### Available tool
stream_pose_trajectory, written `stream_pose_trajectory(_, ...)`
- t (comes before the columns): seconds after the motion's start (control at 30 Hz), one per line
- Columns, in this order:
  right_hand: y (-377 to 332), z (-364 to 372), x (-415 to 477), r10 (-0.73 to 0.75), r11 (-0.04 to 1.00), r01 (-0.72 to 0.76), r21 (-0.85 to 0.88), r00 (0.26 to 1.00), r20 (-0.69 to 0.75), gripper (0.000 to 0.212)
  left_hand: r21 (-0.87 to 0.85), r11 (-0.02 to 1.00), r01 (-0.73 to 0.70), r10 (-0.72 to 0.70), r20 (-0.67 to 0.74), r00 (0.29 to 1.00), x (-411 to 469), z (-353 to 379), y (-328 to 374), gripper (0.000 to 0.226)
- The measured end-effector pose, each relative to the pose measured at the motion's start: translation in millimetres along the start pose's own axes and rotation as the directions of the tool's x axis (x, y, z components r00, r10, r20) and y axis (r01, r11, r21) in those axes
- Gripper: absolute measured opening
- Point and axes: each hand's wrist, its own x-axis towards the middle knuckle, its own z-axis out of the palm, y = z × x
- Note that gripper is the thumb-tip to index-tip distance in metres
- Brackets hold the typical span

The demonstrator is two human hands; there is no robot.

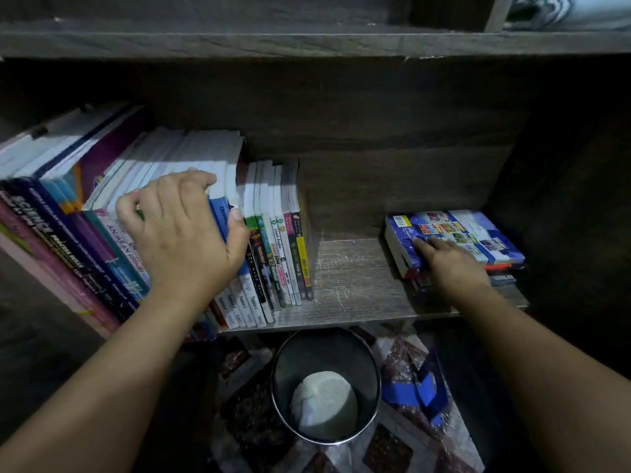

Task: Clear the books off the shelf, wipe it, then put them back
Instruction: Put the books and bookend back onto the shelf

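Note:
A row of upright books (273, 240) fills the left half of the grey wooden shelf (355, 278). My left hand (181, 230) grips several of them near the middle of the row, fingers curled over their top edges and thumb against the spines. At the shelf's right end a small stack of books lies flat, topped by a blue book (457, 233). My right hand (450, 264) rests on that stack's front corner, with the index finger stretched along the blue cover and the other fingers curled at the edge.
Bare shelf board shows between the upright row and the flat stack. A dark round bin (324, 387) with a white crumpled cloth (324, 404) inside stands on the patterned floor below. Another shelf board (307, 42) runs overhead.

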Motion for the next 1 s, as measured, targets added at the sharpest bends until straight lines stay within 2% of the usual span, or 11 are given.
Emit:
stream_pose_trajectory(0.13,-5,-1,-4,-0.050,0.998,0.056,0.042,0.990,-0.133,0.070,-0.010,1.000,-0.007,0.007,-0.009,1.000,0,1,-1,0.047)
stream_pose_trajectory(0.37,-38,6,-20,-0.274,0.962,0.271,-0.042,0.943,-0.190,0.060,-0.011,1.000,-0.009,0.009,-0.005,1.000,-1,1,-1,0.048)
stream_pose_trajectory(0.47,-52,12,-20,-0.314,0.949,0.310,-0.049,0.936,-0.160,0.058,0.002,1.000,-0.007,0.007,-0.005,1.000,-1,2,-1,0.049)
stream_pose_trajectory(0.57,-49,12,-15,-0.307,0.951,0.303,-0.066,0.951,-0.047,0.065,0.010,1.000,-0.012,0.012,0.005,1.000,-1,2,-2,0.049)
stream_pose_trajectory(0.63,-38,10,-14,-0.233,0.969,0.232,-0.085,0.972,-0.007,0.076,0.008,1.000,-0.025,0.025,0.009,1.000,-1,2,-3,0.050)
stream_pose_trajectory(0.73,-18,3,-11,0.064,0.998,-0.064,-0.014,0.998,-0.021,0.083,0.009,0.999,-0.037,0.037,0.010,0.999,-1,2,-5,0.049)
stream_pose_trajectory(0.83,-10,-4,-8,0.319,0.913,-0.322,0.251,0.946,0.055,0.086,0.003,0.999,-0.042,0.042,0.007,0.999,-1,1,-4,0.048)
stream_pose_trajectory(0.93,-9,-7,-1,0.395,0.757,-0.365,0.541,0.916,0.066,0.094,0.004,0.999,-0.035,0.035,0.026,0.999,-1,0,-4,0.050)
stream_pose_trajectory(1.0,-16,-16,2,0.441,0.707,-0.351,0.614,0.897,0.005,0.093,0.007,1.000,-0.029,0.028,0.042,0.999,-1,0,-3,0.050)
